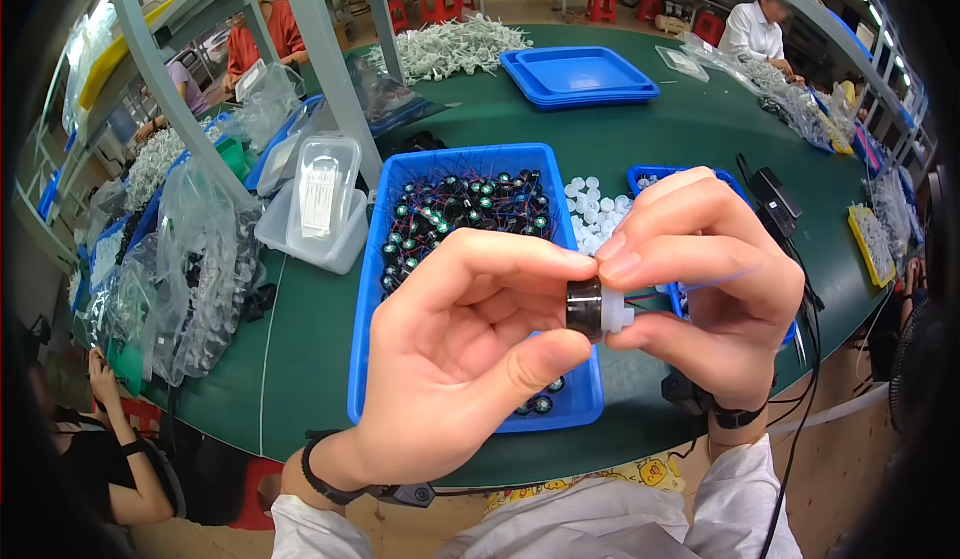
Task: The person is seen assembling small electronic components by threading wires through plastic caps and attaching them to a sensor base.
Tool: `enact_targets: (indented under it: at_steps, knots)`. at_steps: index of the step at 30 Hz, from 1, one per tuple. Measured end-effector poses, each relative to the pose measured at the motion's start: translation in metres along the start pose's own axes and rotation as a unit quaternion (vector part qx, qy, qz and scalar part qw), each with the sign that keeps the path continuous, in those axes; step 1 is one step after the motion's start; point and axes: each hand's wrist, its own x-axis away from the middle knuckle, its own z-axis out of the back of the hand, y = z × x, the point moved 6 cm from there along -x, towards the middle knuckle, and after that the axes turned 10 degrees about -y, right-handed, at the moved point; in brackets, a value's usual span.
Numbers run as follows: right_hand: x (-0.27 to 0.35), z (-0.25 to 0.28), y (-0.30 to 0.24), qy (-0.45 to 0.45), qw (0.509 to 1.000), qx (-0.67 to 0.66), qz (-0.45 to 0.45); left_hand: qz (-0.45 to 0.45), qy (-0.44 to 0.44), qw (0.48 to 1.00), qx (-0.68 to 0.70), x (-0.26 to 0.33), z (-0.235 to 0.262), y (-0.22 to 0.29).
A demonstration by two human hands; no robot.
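Note:
Between the thumb and forefinger of my left hand (445, 344) is a short black cylindrical part (582, 309), held level above the blue tray. My right hand (725, 279) pinches a translucent white plastic cap (614, 312) against its right end. Thin wires show beside the cap, under my right fingers. Below my hands, the deep blue tray (362, 354) holds many black round parts (480, 199) with green faces and red and blue wires. Right of it lies a heap of white translucent caps (590, 204). My right hand partly covers a smaller blue tray (640, 171).
Clear plastic boxes (320, 199) and bagged parts (190, 269) crowd the left, by grey rack posts (335, 69). Stacked blue trays (580, 71) and a white heap (455, 47) sit farther back. A black adapter (775, 199) with cables lies right. Other people work around the green table (320, 359).

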Motion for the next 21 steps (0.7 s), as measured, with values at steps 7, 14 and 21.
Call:
enact_targets:
  at_steps: [7,14,21]
  knots:
    - [0.001,-0.001,-0.003,0.003,1.0,0.011,-0.006,0.019,0.003,1.0,0.024,0.0,-0.001,0.001]
    - [0.002,0.001,-0.002,-0.004,1.0,0.004,0.005,0.012,-0.01,1.0,0.022,0.001,-0.001,0.002]
    - [0.009,-0.006,0.012,0.037,0.998,-0.052,-0.023,0.037,0.002,0.999,0.001,-0.001,0.003,-0.001]
